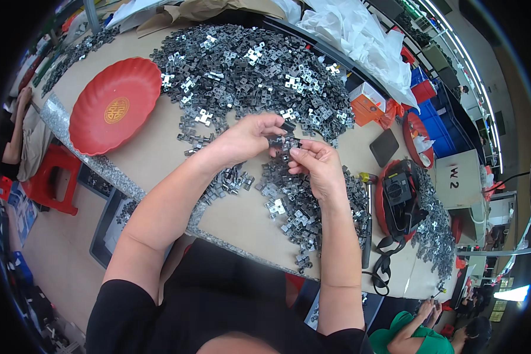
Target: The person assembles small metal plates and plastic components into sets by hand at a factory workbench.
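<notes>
Above the table, my left hand (pixel 248 138) and my right hand (pixel 323 170) meet with their fingers closed in a pinch. Between the fingertips is a small shiny metal clip-like part (pixel 288 145), held from both sides; its exact form is partly hidden by the fingers. Something black covers a fingertip of the left hand. Beyond my hands spreads a large heap of similar small metal parts (pixel 248 71), silver and dark grey. A smaller pile of them (pixel 295 218) lies below and beside my right wrist.
A red scalloped plate (pixel 115 106) rests at the table's left. To the right are a dark-handled tool (pixel 367 224), a red bowl holding a black device (pixel 397 192), a dark flat pad (pixel 384 147) and an orange-white box (pixel 367 103). A person in green (pixel 422 336) works at lower right.
</notes>
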Action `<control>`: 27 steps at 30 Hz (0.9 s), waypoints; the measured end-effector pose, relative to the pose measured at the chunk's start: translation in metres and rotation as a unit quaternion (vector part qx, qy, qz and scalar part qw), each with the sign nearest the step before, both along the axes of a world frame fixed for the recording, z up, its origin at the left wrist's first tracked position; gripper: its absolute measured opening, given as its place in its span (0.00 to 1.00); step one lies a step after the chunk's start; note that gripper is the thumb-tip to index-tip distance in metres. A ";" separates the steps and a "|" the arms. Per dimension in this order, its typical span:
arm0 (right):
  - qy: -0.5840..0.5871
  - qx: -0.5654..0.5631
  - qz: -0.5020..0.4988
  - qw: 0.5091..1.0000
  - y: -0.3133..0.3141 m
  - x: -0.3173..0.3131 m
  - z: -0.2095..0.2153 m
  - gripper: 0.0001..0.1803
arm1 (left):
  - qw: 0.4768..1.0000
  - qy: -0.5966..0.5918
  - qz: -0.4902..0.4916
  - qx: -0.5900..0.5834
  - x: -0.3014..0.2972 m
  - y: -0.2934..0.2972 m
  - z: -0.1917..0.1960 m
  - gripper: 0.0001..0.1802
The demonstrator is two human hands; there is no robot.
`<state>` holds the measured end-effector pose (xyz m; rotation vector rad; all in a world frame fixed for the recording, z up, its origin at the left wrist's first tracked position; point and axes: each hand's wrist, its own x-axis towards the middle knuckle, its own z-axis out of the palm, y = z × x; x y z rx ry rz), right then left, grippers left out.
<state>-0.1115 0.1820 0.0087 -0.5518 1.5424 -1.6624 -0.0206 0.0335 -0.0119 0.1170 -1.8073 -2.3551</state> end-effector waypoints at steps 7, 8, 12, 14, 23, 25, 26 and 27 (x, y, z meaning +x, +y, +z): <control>-0.028 0.012 -0.013 0.999 -0.002 -0.001 -0.008 0.10 | 0.998 0.002 0.030 -0.062 0.003 0.004 0.000 0.23; -0.053 0.008 -0.016 0.998 -0.002 0.000 -0.006 0.09 | 0.998 0.002 0.029 -0.062 0.004 0.005 -0.001 0.23; -0.105 -0.010 -0.033 0.994 -0.004 0.004 -0.004 0.06 | 0.985 0.042 0.069 -0.155 0.005 0.007 -0.003 0.25; -0.103 0.001 -0.033 0.994 -0.003 0.003 -0.004 0.05 | 0.983 0.047 0.074 -0.164 0.005 0.007 -0.004 0.26; -0.030 -0.034 -0.059 0.997 -0.008 0.009 -0.002 0.06 | 0.996 -0.062 0.004 -0.064 0.006 0.006 0.008 0.09; -0.003 -0.036 -0.057 0.998 -0.006 0.007 -0.003 0.07 | 0.996 -0.054 0.009 -0.066 0.007 0.011 0.008 0.10; 0.001 -0.027 -0.036 0.999 -0.001 0.002 -0.002 0.06 | 0.997 -0.041 0.004 -0.063 0.007 0.014 0.010 0.10; 0.024 -0.008 -0.011 1.000 0.002 -0.001 0.003 0.07 | 0.997 -0.011 0.007 -0.071 0.008 0.015 0.009 0.10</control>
